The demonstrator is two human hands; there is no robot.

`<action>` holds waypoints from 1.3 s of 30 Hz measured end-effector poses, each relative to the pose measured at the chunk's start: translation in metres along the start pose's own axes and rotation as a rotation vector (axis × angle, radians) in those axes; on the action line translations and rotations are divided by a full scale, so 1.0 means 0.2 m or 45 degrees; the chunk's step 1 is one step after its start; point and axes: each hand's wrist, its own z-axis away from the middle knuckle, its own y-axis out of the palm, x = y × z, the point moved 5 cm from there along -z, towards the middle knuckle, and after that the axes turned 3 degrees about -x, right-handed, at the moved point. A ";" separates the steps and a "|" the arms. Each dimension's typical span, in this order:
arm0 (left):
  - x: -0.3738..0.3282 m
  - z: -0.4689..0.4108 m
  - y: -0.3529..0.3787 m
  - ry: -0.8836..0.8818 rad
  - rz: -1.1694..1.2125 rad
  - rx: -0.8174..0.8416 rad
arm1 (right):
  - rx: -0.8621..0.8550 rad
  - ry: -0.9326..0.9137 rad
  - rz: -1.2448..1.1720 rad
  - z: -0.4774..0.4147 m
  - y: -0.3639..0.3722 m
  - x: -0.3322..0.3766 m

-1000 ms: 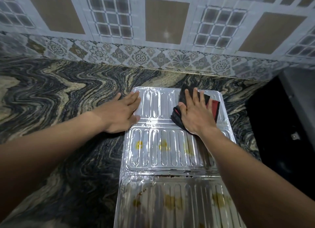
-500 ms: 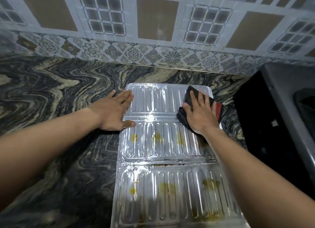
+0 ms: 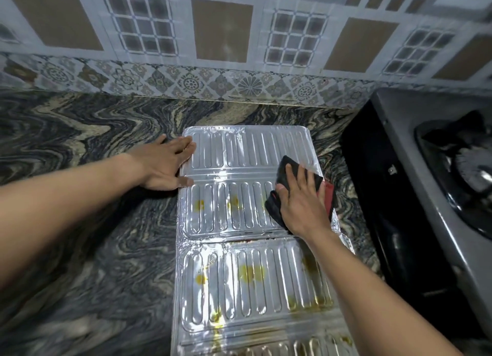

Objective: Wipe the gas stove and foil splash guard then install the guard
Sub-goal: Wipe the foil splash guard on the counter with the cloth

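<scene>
Most of cloth hidden under right hand; guard cropped below.

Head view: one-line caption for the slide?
Right hand presses a dark cloth on the stained foil splash guard while the left hand steadies its edge, gas stove alongside.

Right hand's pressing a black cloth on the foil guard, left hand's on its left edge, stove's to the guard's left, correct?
No. The head view shows the stove to the right of the guard, not the left. The right hand does press the black cloth on the guard, and the left hand rests on its left edge.
</scene>
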 end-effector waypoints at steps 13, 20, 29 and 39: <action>0.00 0.01 0.01 0.016 0.026 -0.029 | 0.170 -0.568 -0.078 0.12 0.13 0.69; 0.01 0.01 0.03 0.021 0.074 -0.027 | 0.369 -0.732 -0.180 0.18 0.11 0.74; 0.02 0.01 0.03 0.030 0.080 -0.036 | 0.499 -0.834 -0.227 0.35 0.10 0.78; -0.06 0.29 0.06 -0.009 0.474 -0.270 | 0.416 -0.855 -0.218 0.23 0.10 0.76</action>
